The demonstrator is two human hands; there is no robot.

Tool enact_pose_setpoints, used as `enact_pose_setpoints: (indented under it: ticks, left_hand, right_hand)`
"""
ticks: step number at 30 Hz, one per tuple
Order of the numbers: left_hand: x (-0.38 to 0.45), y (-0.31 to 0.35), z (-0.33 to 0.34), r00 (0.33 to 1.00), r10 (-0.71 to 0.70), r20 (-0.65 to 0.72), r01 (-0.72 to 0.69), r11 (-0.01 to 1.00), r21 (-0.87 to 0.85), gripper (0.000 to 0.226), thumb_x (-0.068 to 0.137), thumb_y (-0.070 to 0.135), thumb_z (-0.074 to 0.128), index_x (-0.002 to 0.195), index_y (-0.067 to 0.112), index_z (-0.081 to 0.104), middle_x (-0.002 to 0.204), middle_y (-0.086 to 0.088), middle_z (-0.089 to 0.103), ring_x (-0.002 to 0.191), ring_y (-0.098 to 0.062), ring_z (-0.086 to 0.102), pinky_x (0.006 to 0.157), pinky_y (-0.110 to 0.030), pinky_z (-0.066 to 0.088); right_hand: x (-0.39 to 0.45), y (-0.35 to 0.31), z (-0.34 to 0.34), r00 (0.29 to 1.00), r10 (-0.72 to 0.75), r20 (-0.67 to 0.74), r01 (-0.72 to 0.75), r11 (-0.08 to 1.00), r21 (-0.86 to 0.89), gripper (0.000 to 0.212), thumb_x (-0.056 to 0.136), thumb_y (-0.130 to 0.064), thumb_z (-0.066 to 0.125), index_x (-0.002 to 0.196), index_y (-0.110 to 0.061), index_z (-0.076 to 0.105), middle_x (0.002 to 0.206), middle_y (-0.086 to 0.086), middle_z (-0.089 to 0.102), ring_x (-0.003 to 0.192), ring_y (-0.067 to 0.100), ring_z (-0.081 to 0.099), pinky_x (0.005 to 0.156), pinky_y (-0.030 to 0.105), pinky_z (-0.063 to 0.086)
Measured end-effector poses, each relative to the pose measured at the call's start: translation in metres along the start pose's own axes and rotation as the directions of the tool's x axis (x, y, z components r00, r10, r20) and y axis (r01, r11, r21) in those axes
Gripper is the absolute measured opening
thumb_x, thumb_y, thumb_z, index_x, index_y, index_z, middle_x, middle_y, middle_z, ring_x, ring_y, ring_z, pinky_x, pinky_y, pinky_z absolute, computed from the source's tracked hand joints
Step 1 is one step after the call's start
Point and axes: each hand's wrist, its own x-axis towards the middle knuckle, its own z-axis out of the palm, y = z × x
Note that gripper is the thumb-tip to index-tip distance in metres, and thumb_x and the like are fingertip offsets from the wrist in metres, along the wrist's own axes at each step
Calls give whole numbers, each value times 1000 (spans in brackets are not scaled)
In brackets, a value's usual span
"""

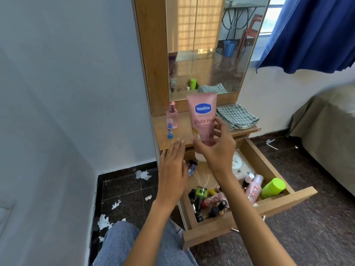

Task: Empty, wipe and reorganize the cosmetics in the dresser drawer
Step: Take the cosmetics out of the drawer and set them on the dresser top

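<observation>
My right hand (217, 144) grips a pink Vaseline tube (202, 116) upright, above the front edge of the dresser top (184, 129). My left hand (172, 167) hovers flat with fingers apart, holding nothing, over the drawer's left side. The wooden drawer (278, 204) is pulled out and holds several small bottles (209, 202), a pink bottle (253, 189), a lime-green container (272, 188) and a round white tub (239, 162). A pink perfume bottle (172, 115) and a blue-capped stick (170, 129) stand on the dresser top's left side.
A folded checked cloth (237, 116) lies on the right of the dresser top under the mirror (207, 45). Torn white tissue bits (104, 221) litter the dark floor at left. A bed (330, 131) stands at right. My jeans-clad knee (123, 246) is below.
</observation>
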Motion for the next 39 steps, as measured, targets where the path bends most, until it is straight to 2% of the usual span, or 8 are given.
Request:
enact_pose_setpoints:
  ticks: [6,11,17,21,24,31,34,39]
  left_hand:
    - [25,-9,15,992,28,126,-44,990,132,66,98,16,43,151,16,4,159,0,2,146,-12,-4,114,-28,-10]
    - [34,-20,28,985,44,165,-74,981,181,68,97,18,43,152,12,3,158,-3,-1,145,-14,-7,118,-34,-7]
    - [33,-27,38,983,46,175,-90,962,256,68,97,25,44,150,9,5,158,-5,2,145,-17,-7,113,-36,-11]
    - [34,-27,43,981,40,192,-97,951,294,69,96,25,46,149,9,6,158,-9,9,144,-19,-3,114,-38,-6]
    - [33,-25,43,977,32,209,-92,955,283,68,97,24,43,150,11,2,158,-7,1,144,-18,-8,117,-38,-4]
    - [16,-15,29,990,55,134,-83,972,218,59,98,27,43,150,11,20,158,-5,7,146,-16,-3,117,-37,-3]
    - [-2,-13,21,994,47,101,-63,985,158,48,98,23,43,145,13,36,157,-5,20,146,-16,11,118,-39,10]
    - [-32,-18,13,999,17,39,-21,994,111,36,95,23,40,124,15,60,135,-3,54,127,-16,45,108,-38,36]
  right_hand:
    - [35,21,43,999,-49,-14,50,996,75,82,71,-28,85,138,-9,40,127,4,53,111,8,56,84,23,55]
    - [38,37,55,999,-14,29,10,993,120,80,73,-20,83,139,-8,39,129,5,51,118,11,54,92,27,54]
    - [33,48,48,997,17,73,-20,999,41,68,76,-17,81,135,-11,48,118,-12,56,110,-1,54,86,5,43]
    - [27,55,48,995,67,75,-72,996,61,54,78,-6,76,127,-9,55,111,-9,59,107,4,57,78,7,50]
    - [29,58,52,993,88,77,-93,993,66,50,80,-2,72,126,-9,55,115,-1,62,110,8,58,83,15,53]
    - [36,62,58,985,134,106,-136,991,17,50,81,-6,73,127,-9,54,120,2,62,113,11,58,93,31,54]
    - [21,60,39,991,103,87,-101,994,-29,50,81,-4,71,128,-8,54,118,3,62,109,10,59,90,25,53]
    - [-19,71,-5,984,0,181,22,992,-124,23,81,-3,73,101,-14,68,93,-6,71,85,3,67,77,15,53]
